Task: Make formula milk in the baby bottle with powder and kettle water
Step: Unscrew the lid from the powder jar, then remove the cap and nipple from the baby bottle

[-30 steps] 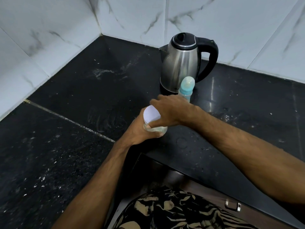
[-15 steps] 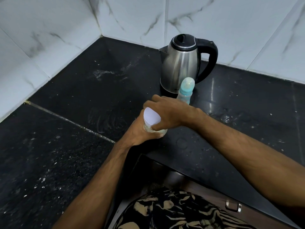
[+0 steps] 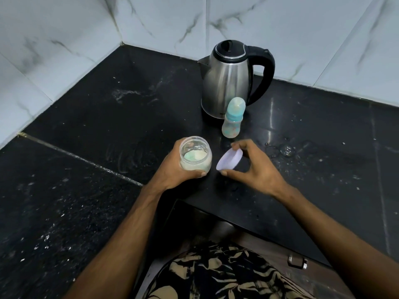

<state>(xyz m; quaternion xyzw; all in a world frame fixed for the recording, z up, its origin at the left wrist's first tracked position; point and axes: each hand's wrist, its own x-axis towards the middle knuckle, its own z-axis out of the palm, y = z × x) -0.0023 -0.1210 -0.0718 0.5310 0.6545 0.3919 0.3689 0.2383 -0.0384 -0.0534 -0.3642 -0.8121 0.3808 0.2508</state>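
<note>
Head view: the black stone table (image 3: 90, 130) runs back to a corner of marbled wall tiles (image 3: 280, 24), with broad bare stone to the left and a front edge dropping just below the hands. The kettle (image 3: 228, 80) stands near the back wall, the capped baby bottle (image 3: 233, 120) just in front of it, touching or nearly so. The left hand (image 3: 177, 169) wraps around the open powder jar (image 3: 195, 153), held upright. The right hand (image 3: 257, 167) pinches the white lid (image 3: 229, 160), tilted, between thumb and fingers, just beside the jar.
</note>
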